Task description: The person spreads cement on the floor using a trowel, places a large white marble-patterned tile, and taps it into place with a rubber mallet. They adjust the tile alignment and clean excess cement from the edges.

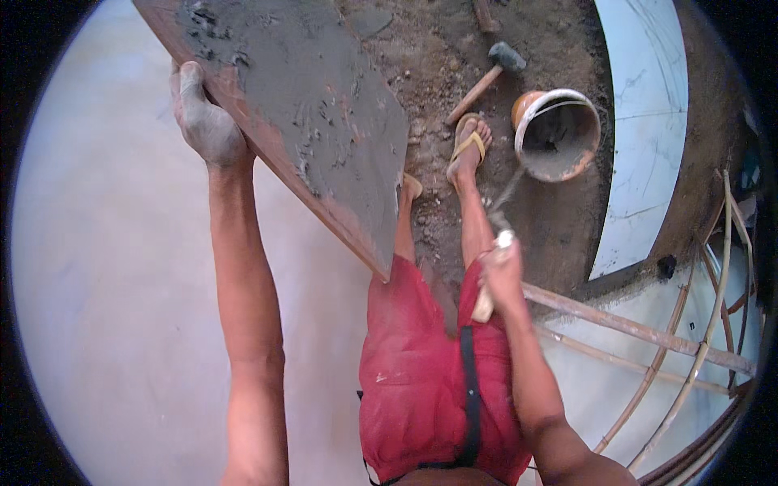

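Observation:
At the upper left, my left hand (212,128) is closed round the long edge of a reddish-brown slab (324,212), thumb on top and the other fingers mostly out of sight. Wet grey mortar (312,97) coats most of its upper face, with rough lumps near the far end. My right hand (504,275), in front of my right thigh, grips the pale handle of a trowel (484,306). Motion blurs its blade, which points toward the bucket (582,168). The bucket has a whitish rim, with grey mortar smeared inside.
A hammer (478,91) with a wooden handle lies on the rough dirt ground beside my sandalled right foot. Farther right is a long white marble-like panel (640,162). Bamboo and wooden poles (648,330) cross at the lower right. A pale smooth surface (121,283) spreads along the left.

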Demonstrator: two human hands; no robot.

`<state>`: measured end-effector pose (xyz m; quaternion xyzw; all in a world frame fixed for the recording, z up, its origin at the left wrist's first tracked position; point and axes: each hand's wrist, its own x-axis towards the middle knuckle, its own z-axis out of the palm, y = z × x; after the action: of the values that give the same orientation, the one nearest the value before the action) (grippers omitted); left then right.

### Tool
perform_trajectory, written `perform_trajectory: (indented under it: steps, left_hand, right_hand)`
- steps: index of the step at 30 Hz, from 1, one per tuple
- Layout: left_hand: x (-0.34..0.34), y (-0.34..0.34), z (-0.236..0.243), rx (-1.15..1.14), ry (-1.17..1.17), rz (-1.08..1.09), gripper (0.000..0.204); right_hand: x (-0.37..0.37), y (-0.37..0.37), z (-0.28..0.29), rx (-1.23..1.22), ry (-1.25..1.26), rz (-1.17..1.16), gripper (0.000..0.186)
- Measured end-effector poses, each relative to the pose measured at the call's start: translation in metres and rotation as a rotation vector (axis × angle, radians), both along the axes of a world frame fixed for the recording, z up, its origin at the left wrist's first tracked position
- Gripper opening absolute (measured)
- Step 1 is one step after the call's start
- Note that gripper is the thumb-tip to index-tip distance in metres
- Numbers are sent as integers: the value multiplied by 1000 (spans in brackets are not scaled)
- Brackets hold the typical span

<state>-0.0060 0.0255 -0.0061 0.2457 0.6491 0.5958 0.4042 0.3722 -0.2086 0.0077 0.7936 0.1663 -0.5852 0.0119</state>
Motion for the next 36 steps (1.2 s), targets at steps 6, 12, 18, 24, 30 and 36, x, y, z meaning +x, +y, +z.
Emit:
perform_trajectory:
  steps: [6, 12, 18, 24, 30, 36]
  left_hand:
    - [-50, 69, 11, 41, -182, -90, 43]
    - [-88, 108, -16, 269, -259, -187, 42]
    - [-110, 125, -34, 246, -269, -169, 41]
    - [-160, 151, -62, 321, -417, -334, 29]
    - [-111, 164, -41, 342, -262, -223, 39]
    - [-147, 202, -33, 195, -273, -37, 36]
  right_hand:
    - [53, 38, -31, 529, -547, 532, 70]
    - [-49, 2, -137, 443, -167, 241, 42]
    - [-170, -20, -170, 548, -80, 126, 33]
    - [-203, -12, -161, 685, -139, 189, 28]
    - [-206, 11, -137, 760, -218, 280, 14]
    - [-198, 68, -72, 785, -299, 244, 18]
